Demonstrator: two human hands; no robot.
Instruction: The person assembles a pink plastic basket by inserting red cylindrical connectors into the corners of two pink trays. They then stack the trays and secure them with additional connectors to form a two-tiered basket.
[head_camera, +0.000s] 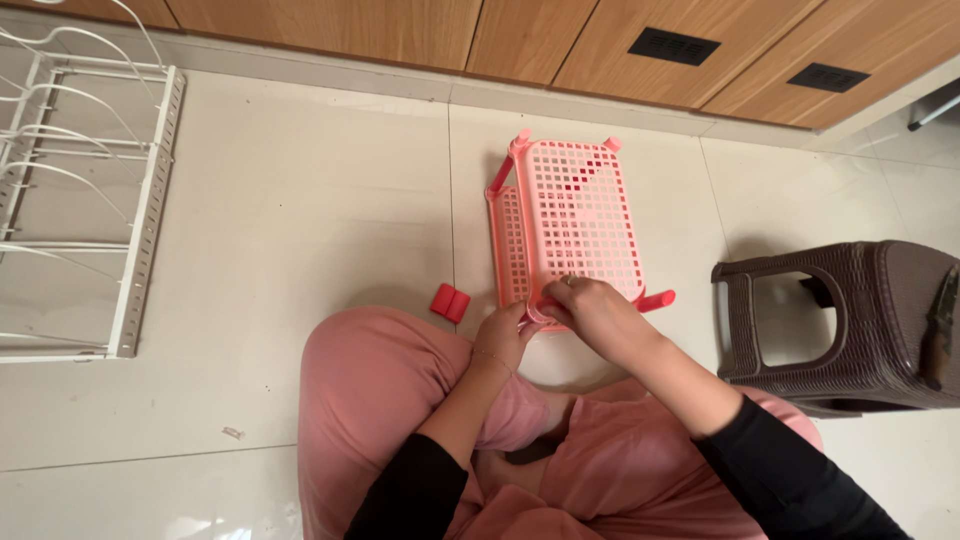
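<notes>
Our right hand (598, 312) and left hand (505, 335) both pinch the near corner of the pink lattice rack (580, 215), which lies on the floor tiles (300, 220) straight ahead, its long axis running away from us toward the wooden cabinets (520, 35).

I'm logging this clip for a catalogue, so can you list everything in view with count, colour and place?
Mesh basket: one, pink, on the floor tiles ahead of the knees, near edge held by both hands.
Small clip-like piece: one, red, on the floor left of the basket.
Wire rack: one, white, lying at far left.
Woven stool: one, dark brown, at right.
Cabinet doors: wooden, along the top, two black vents.
Left hand: at the basket's near corner.
Right hand: gripping the basket's near edge.
</notes>
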